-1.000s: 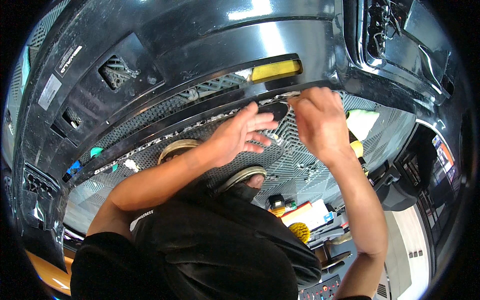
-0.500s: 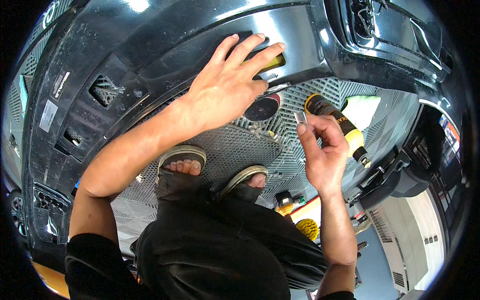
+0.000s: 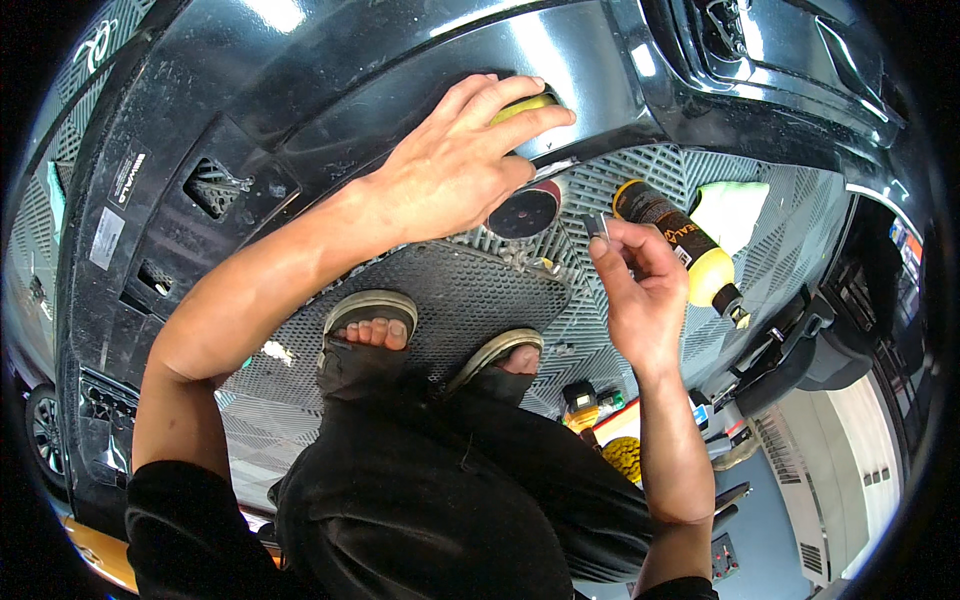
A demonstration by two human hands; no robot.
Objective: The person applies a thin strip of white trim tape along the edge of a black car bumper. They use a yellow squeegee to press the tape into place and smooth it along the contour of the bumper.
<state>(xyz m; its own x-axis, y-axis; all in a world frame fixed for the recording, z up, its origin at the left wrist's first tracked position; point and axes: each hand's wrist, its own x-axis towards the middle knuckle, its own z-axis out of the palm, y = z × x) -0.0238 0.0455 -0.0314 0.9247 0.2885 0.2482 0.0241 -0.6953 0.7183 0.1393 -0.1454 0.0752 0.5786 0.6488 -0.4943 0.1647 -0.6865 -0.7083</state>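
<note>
My left hand [image 3: 462,165] lies over the glossy black car bumper [image 3: 350,80], its fingers curled over a yellow-green pad [image 3: 522,108] with a dark edge. Most of that pad is hidden beneath the fingers. My right hand [image 3: 645,285] is raised above the floor, and its thumb and fingertips pinch a small flat clear piece [image 3: 602,226]. Behind the right hand, a yellow bottle [image 3: 708,272] with a black label is on the floor. A round dark disc [image 3: 524,210] with a reddish rim rests below the bumper edge, between my hands.
A pale green cloth [image 3: 730,212] sits beside the bottle on the grey grid floor [image 3: 570,320]. By my right forearm are a yellow bumpy pad [image 3: 622,458] and a black-and-yellow tool [image 3: 580,402]. My sandalled feet [image 3: 370,322] stand close to the bumper.
My left fingers have drawn closer together over the pad, which has shifted slightly left and up in view. The right hand has turned a little, keeping its pinch on the clear piece.
</note>
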